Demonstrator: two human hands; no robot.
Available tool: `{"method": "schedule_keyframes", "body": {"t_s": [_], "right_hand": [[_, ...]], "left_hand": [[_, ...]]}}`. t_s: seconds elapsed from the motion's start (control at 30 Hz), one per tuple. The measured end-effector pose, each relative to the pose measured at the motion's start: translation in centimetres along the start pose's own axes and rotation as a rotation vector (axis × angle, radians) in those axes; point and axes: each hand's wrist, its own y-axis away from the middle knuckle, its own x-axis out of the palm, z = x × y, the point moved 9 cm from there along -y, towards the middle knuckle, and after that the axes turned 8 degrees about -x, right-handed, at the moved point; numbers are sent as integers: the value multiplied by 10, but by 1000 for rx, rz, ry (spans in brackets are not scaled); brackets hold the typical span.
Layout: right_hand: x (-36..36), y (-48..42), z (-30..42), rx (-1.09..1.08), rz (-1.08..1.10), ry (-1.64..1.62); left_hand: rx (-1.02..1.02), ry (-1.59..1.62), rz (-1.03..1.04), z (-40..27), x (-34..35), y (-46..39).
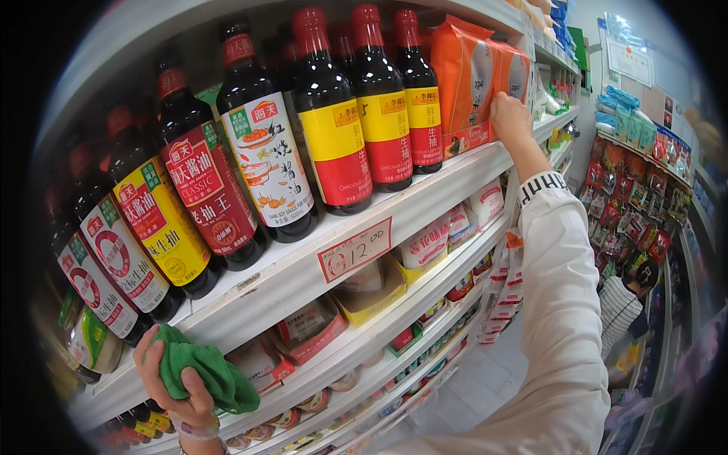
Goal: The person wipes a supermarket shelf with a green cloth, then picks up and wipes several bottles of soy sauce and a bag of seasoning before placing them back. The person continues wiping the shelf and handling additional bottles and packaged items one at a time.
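Note:
My left hand (190, 392) holds a bunched green cloth (199, 369) in front of the shelf edge, just below the soy sauce bottles at the left. At the far right end of the same shelf, my right hand (512, 118) is curled against the orange packets (465, 79), which stand in an open display carton (467, 141). Its fingertips are partly hidden, so whether they grip a packet is unclear. Between my hands stands a row of soy sauce bottles, including a white-labelled one (268, 159) and yellow-and-red-labelled ones (335, 153).
A price tag (355, 249) is on the white shelf edge (273, 290). Lower shelves hold boxed bags (424, 242) and a yellow carton (369, 298). Jars (94, 341) stand at the far left. Across the tiled aisle (472, 392), a person (620, 313) is near hanging snack packets (631, 193).

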Motion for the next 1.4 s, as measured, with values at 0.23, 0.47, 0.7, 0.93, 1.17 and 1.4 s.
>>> {"method": "schedule_keyframes", "body": {"t_s": [0.23, 0.47, 0.7, 0.93, 1.17, 1.4], "right_hand": [[-13, 3, -5, -19, -123, 39], [-33, 4, -21, -40, -190, 86], [-60, 37, -14, -34, -359, 35], [-146, 78, -52, 25, -623, -106], [-160, 178, -37, 407, -682, -1356], [-173, 278, 61, 636, -425, -1570]], "left_hand": [[-5, 11, 7, -1, 0, -1], [-9, 20, -13, 1, 0, 0], [7, -10, -3, -1, -1, 1], [59, -15, 6, -7, -1, -4], [-48, 27, -60, 2, 6, -5], [-66, 548, -333, -94, 1, 46]]}}
